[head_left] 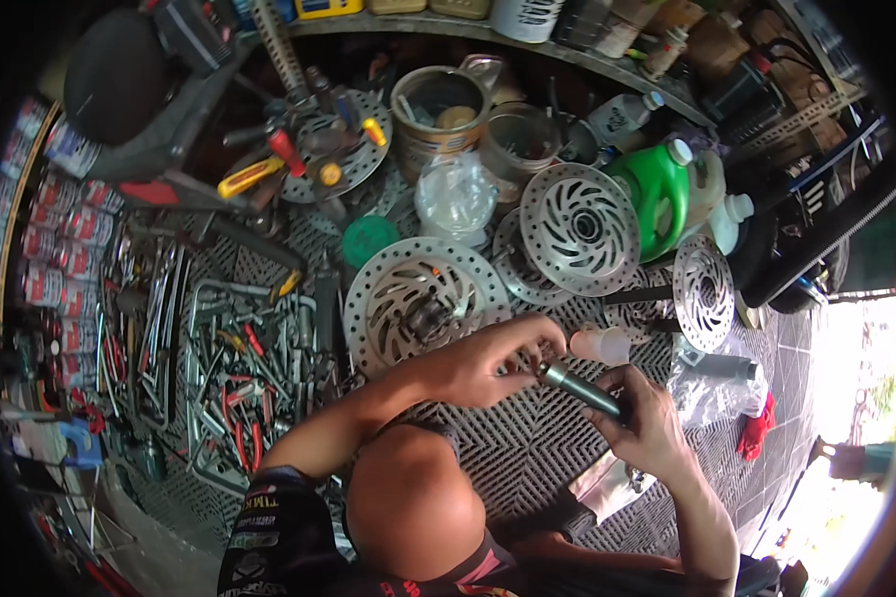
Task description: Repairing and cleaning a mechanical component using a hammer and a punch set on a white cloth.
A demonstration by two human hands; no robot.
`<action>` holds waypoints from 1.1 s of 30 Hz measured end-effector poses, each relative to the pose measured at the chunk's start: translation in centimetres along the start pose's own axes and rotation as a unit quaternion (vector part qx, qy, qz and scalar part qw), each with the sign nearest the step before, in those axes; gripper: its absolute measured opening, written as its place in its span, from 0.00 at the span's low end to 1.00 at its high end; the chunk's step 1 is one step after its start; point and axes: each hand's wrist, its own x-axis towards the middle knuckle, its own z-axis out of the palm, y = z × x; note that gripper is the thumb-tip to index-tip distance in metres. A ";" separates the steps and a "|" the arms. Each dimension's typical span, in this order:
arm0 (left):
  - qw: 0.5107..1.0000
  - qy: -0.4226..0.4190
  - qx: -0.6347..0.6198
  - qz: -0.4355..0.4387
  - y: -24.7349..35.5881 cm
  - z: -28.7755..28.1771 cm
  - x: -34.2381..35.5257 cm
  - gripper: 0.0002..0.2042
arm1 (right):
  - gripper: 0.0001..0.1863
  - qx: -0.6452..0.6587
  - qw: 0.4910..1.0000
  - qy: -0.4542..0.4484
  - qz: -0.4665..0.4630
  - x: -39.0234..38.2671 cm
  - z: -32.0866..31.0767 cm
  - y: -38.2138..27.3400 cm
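Okay, right hand (647, 423) is clamped on a metal tube (582, 388), thumb and fingers wrapped round its near end. Tube is up off the mat (528, 438), tilted, far end toward the left hand (493, 368). Left fingers are bent, tips right by that end; can't tell if they touch it or pinch anything.

On the mat: big disc (428, 251) just beyond the left hand, second disc (543, 214) toward the far edge, third disc (704, 264) tilted up nearer the right edge. Cup (607, 345) sits just beyond the tube. Bag (712, 398) and red cloth (757, 428) near the right edge. Tool tray (197, 348), full, toward the left edge.

Labels: cans (45, 289) stacked at far left, red-and-white print, too small to read. White tub (528, 18) on the shelf (418, 25), at its front edge, bold dark lettering. Clear bottle (622, 119) has a dark printed label. Left sleeve (269, 527) carries pale lettering and logos.
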 end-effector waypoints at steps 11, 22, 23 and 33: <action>0.996 0.002 0.069 -0.056 0.0 -1.3 2.0 0.13 | 0.19 0.009 0.999 -0.034 -0.012 3.1 -0.5 0.7; 0.966 0.166 0.190 -0.050 -0.6 -6.6 4.2 0.11 | 0.20 0.082 0.995 0.001 0.062 8.2 -4.3 3.5; 0.964 0.158 0.192 -0.091 -1.1 -6.7 4.2 0.11 | 0.23 0.080 0.996 0.025 0.027 9.2 -5.7 2.9; 0.950 0.193 0.246 -0.014 -2.9 -6.1 3.8 0.08 | 0.16 -0.361 0.923 0.078 -0.112 22.9 -13.4 5.2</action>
